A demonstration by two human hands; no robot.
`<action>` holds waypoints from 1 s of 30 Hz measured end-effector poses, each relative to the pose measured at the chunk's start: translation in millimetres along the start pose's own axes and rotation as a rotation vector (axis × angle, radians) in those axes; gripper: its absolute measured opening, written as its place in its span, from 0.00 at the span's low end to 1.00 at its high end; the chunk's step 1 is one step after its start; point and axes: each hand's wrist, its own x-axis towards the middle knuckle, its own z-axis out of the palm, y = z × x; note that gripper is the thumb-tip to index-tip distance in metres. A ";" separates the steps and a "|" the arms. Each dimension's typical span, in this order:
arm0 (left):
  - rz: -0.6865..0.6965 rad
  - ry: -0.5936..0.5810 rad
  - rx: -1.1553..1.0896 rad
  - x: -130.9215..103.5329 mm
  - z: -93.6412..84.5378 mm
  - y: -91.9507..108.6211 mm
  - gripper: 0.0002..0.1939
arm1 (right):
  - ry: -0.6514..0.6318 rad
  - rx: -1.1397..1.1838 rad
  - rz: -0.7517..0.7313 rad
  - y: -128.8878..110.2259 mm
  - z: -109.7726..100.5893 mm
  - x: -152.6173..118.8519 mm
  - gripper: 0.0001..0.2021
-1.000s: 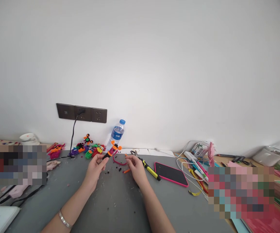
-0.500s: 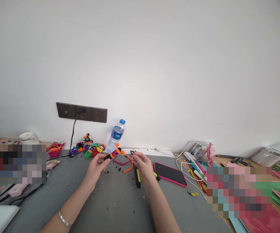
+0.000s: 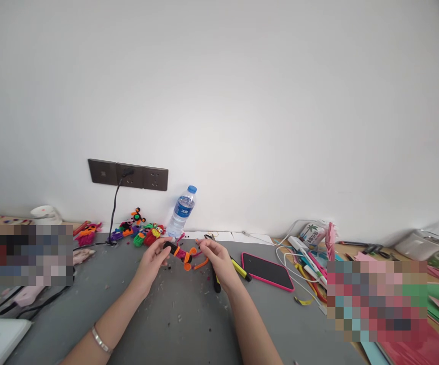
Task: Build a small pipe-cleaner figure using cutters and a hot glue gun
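Left hand (image 3: 153, 263): fingers pinching black end of fuzzy figure (image 3: 181, 255), held near worktop (image 3: 173, 329)'s far edge. Right hand (image 3: 219, 262): fingertips bunched just beside, contents can't tell; pliers (image 3: 239, 268) partly behind it.

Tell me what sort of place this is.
Probably a craft workspace: colourful fuzzy figures beside the wall, yellow-and-black handled pliers on a grey tabletop, and a black-orange-magenta figure at the left hand.

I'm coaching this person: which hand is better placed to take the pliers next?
Probably the right hand: it is closest to the pliers, while the left hand holds the fuzzy figure.
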 end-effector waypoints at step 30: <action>0.013 -0.034 0.010 0.2 2.8 -2.9 0.25 | -0.168 -0.142 0.027 15.3 23.2 -3.8 0.11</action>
